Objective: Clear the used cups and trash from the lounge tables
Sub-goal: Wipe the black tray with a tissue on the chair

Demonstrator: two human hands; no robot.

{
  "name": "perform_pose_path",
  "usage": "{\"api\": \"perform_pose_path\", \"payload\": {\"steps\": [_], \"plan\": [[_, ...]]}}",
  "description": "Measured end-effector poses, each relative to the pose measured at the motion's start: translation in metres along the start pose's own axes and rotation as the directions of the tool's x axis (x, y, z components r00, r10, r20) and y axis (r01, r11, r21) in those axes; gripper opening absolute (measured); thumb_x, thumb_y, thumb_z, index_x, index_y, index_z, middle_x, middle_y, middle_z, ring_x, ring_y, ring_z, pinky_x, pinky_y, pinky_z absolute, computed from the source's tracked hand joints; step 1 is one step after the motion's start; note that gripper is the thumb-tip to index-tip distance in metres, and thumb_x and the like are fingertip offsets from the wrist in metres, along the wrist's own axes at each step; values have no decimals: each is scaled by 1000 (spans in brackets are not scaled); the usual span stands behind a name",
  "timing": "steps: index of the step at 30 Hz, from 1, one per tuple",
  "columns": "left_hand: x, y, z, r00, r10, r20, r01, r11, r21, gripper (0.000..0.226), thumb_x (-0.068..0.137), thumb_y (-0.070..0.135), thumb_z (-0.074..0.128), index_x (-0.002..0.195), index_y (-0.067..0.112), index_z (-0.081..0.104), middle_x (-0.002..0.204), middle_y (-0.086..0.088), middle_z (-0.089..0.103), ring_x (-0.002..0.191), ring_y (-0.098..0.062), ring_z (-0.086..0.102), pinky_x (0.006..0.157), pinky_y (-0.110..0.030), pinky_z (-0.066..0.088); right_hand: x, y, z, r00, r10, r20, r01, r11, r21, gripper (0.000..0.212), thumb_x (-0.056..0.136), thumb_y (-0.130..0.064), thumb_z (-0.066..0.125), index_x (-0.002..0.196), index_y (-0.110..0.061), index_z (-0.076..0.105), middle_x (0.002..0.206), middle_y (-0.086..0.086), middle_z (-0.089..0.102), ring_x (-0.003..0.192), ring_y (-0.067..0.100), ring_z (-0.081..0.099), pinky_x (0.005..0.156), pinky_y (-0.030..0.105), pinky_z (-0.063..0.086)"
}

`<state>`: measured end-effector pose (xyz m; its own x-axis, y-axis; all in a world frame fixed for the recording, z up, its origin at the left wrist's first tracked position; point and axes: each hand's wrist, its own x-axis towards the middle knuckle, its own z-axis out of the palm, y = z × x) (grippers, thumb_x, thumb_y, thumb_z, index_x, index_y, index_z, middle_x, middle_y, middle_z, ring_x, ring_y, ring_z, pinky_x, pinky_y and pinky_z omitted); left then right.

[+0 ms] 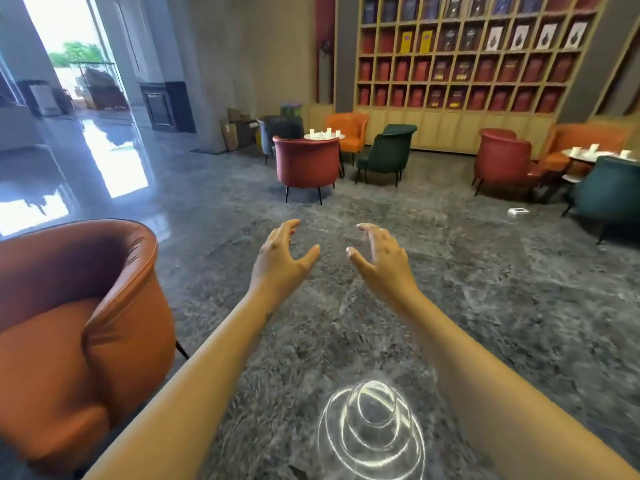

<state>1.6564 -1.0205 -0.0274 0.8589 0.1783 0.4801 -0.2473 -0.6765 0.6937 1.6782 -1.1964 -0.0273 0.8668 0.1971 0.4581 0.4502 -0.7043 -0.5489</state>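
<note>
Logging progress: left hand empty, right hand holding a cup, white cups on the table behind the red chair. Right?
Not quite: the head view shows the right hand empty too, fingers spread, like the left hand. The cups do stand on the table behind the red chair.

Bare left forearm [207, 358], bare right forearm [460, 348]

Strong daylight is admitted through the overexposed doorway [65, 39] at upper left, glare patches and a ring-shaped reflection [370, 434] are thrown on the polished floor [485, 271], and blur and wide-angle bending are observed toward the edges.
</note>
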Motion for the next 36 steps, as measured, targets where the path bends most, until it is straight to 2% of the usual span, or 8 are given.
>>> {"api": "perform_pose_path", "payload": {"steps": [5,12,16,19,25,31,36], "plan": [[127,-32,103,1000,20,9,-20,1000,0,56,81,37,64,131,19,45,130,-1,50,114,-16,51,89,-31,43,131,105,22,999,15,-29,-15,1000,13,49,91,-37,49,134,-16,38,133,8,45,121,24,41,97,38,29],[330,-64,211,999,-32,-9,32,999,0,55,82,38,63,130,21,45,129,0,51,113,-16,50,88,-30,42,338,220,48,1000,28,4,-28,999,41,48,92,-38,47,134,-19,37,135,5,44,123,21,39,95,35,28],[439,-98,266,999,-35,-23,35,999,14,52,82,37,63,128,21,46,126,1,52,111,-16,51,84,-30,42,449,278,82,999,35,3,-35,996,80,48,92,-39,47,134,-18,38,134,5,44,123,21,40,95,37,30],[522,-134,312,999,-34,-34,34,999,3,50,82,34,64,127,18,48,126,-1,54,112,-17,52,89,-32,44,535,325,112,999,41,-10,-40,995,89,48,91,-38,48,134,-17,38,136,6,44,123,23,40,99,42,32],[709,-196,402,1000,-19,-6,19,999,-38,46,82,32,64,124,19,51,121,3,55,104,-10,51,83,-24,38,716,415,150,996,46,-82,-41,997,61,43,92,-34,47,131,-17,41,132,5,48,122,21,43,100,47,35],[894,-230,499,997,42,59,-41,999,-14,44,82,29,65,123,17,53,120,0,57,107,-14,53,85,-25,40,880,519,168,992,68,-103,-77,994,-81,44,93,-35,44,133,-17,40,135,2,46,122,20,41,99,37,28],[1035,-273,593,989,117,85,-124,989,76,41,82,28,65,120,15,56,116,0,59,105,-16,55,85,-27,42,1017,628,193,988,78,-130,-98,983,-157,42,94,-34,44,132,-15,43,134,4,46,124,21,38,99,35,27]]}}
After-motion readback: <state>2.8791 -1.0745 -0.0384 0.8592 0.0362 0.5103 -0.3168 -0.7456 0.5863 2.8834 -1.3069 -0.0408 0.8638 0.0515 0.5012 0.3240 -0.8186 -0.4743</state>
